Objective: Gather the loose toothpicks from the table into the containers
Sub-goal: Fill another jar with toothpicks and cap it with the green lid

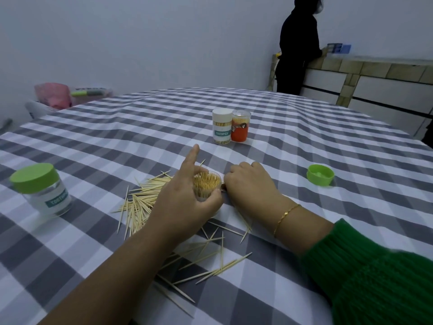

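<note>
My left hand [185, 198] grips a clear open container [207, 185] packed with upright toothpicks, index finger raised. Just right of the container, my right hand [250, 184] rests on the checked tablecloth [328, 219] with its fingers curled; whether it holds toothpicks is hidden. Loose toothpicks [140, 200] lie in a pile to the left of the container. More loose toothpicks [210, 259] are scattered near my forearms. At the left stands a clear jar with a green lid [41, 188]. A loose green lid [320, 175] lies at the right.
Two closed toothpick containers stand further back, one white [221, 126] and one orange [240, 129]. A person in black [297, 48] stands at a counter behind the table. A pink bag [54, 95] sits beyond the table's left edge.
</note>
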`<state>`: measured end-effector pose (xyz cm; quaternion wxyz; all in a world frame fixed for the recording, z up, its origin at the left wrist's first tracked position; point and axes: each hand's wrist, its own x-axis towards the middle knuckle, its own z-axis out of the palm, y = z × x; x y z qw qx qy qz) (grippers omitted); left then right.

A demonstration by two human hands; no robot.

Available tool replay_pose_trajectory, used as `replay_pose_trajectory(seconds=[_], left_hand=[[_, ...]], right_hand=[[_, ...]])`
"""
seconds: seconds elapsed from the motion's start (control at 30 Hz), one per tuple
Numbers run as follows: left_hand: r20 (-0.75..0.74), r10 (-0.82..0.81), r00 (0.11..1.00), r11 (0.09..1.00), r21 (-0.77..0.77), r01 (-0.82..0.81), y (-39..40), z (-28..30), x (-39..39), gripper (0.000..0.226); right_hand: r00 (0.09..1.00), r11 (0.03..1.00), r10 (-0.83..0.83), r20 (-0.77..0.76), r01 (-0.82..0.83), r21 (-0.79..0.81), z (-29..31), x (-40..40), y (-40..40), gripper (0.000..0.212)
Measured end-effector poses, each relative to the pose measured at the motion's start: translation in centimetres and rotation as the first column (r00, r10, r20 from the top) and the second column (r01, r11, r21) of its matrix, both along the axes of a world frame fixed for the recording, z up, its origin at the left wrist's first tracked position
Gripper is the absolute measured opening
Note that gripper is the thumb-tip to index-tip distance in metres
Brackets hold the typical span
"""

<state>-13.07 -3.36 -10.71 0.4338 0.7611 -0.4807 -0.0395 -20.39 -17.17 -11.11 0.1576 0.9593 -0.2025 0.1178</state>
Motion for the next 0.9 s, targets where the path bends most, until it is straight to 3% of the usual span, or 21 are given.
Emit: replay_pose_trajectory(seconds=[0.2, 0.3, 0.4, 0.5, 0.6, 0.8, 0.9], left_hand=[[-0.016, -0.018, 1.000, 1.000, -0.014, 0.018, 0.0, 0.1, -0.1, 0.089], [-0.046, -0.055, 0.997, 0.998, -0.019, 0.054, 0.0, 0.1, -0.3, 0.089], [-0.077, -0.081, 0.994, 0.997, -0.026, 0.079, 0.0, 0.1, -0.4, 0.090], [-0.089, -0.097, 0.991, 0.995, -0.026, 0.095, 0.0, 0.1, -0.5, 0.090], [-0.081, -0.100, 0.992, 0.995, -0.025, 0.099, 0.0, 0.0, -0.6, 0.091], [-0.072, -0.096, 0.993, 0.995, -0.022, 0.094, -0.1, 0.0, -0.6, 0.091], [-0.070, -0.097, 0.993, 0.995, -0.022, 0.096, -0.1, 0.0, -0.6, 0.091]], right_hand=[[1.000, 0.994, -0.029, -0.007, 0.030, 0.109, 0.8, -1.0, -0.4, 0.023], [0.992, 0.939, -0.124, 0.034, 0.106, 0.326, 1.9, -1.4, -0.6, 0.019], [0.973, 0.819, -0.207, 0.099, 0.117, 0.562, 2.8, -1.4, -0.8, 0.017], [0.927, 0.636, -0.274, 0.255, -0.024, 0.771, 3.5, -1.6, -0.7, 0.014], [0.830, 0.417, -0.349, 0.436, -0.280, 0.865, 4.2, -1.9, -0.2, 0.016], [0.646, 0.118, -0.417, 0.639, -0.659, 0.743, 4.9, -2.0, 0.8, 0.021], [0.625, 0.103, -0.395, 0.674, -0.699, 0.708, 4.7, -1.9, 1.3, 0.020]])
